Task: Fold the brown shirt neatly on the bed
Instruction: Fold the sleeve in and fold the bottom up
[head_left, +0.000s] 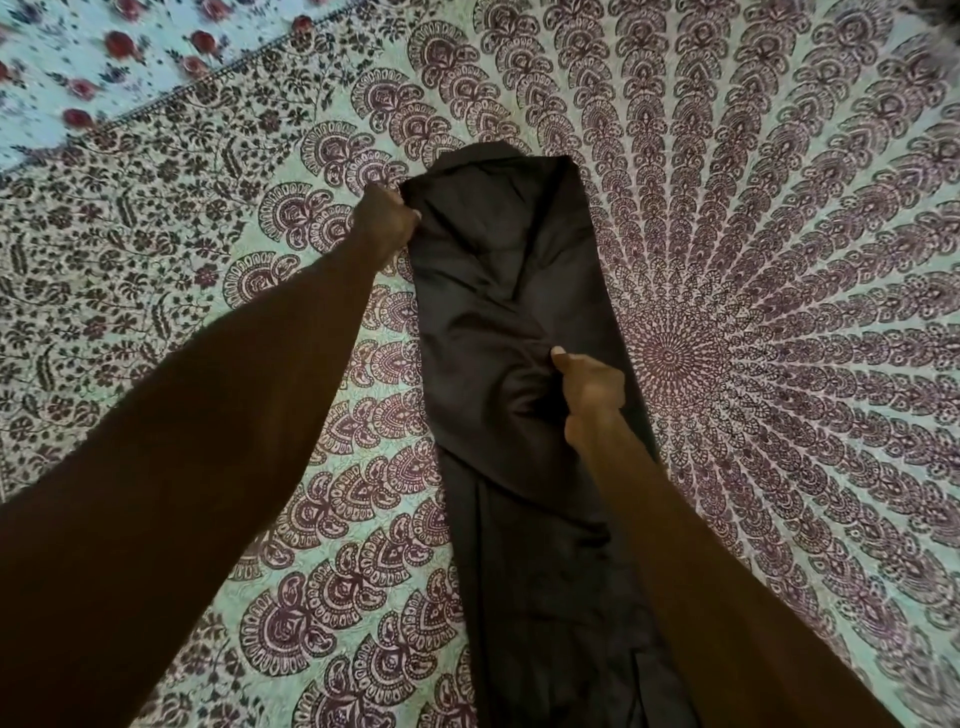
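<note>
Two bare hands work a single garment in the head view, the only view I have. The brown shirt (498, 291) lies on the bed as a long narrow band, already folded lengthwise, running from the picture's lower edge up to a blunt, slightly rounded far end. Its cloth is smooth, dark, with a faint sheen and soft creases gathering near the middle. My left hand (387, 223) closes on the shirt's far left corner, fingers curled together around the edge. My right hand (589, 387) pinches a raised ridge of cloth at mid-length, thumb pressed against bunched fabric, remaining fingers tucked under and hidden from me. Beneath lies a bedspread (753, 312) printed with maroon mandala and paisley figures on pale green, flat and finely textured. A second floral sheet (78, 57) with red roses shows at upper left, blurred. The shirt's near end is cut off by the frame, and both forearms cover part of the spread.
</note>
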